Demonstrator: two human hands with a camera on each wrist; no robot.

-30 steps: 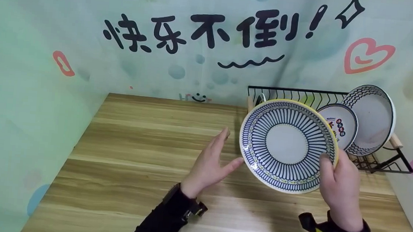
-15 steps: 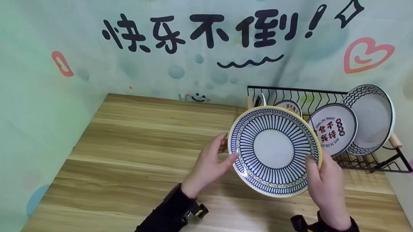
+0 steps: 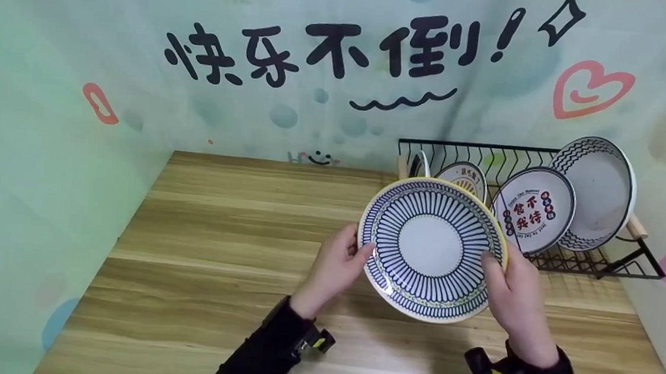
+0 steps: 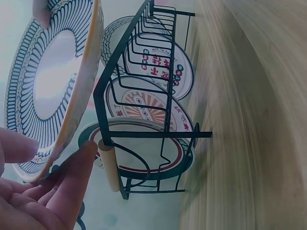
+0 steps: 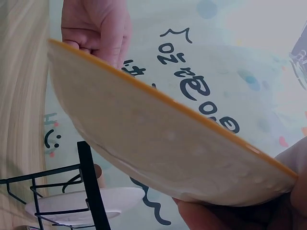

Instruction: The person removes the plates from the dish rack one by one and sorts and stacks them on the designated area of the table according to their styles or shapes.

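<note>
A round plate (image 3: pixel 430 246) with blue radial stripes and a yellow rim is held up between both hands, its patterned face toward the head camera. My left hand (image 3: pixel 335 267) grips its left edge, thumb on the front and fingers behind. On the opposite edge, my right hand (image 3: pixel 520 291) pinches the rim with the thumb over the patterned face. In the right wrist view the plate's plain cream underside (image 5: pixel 158 139) shows, with right-hand fingers curled beneath it. The left wrist view has the plate (image 4: pixel 57 72) tilted in front of the rack.
Behind the plate stands a black wire dish rack (image 3: pixel 485 145) with wooden handles. It holds a large wavy-edged dish (image 3: pixel 603 184), a plate with red lettering (image 3: pixel 536 209), a smaller sunburst plate (image 4: pixel 139 105) and a green-rimmed plate (image 4: pixel 144 158). All sit on a wood-grain table (image 3: pixel 215 249) against a printed backdrop.
The plate has moved left and slightly down, away from the rack, in my right hand. My left hand, earlier apart from it with fingers spread, now grips its left edge.
</note>
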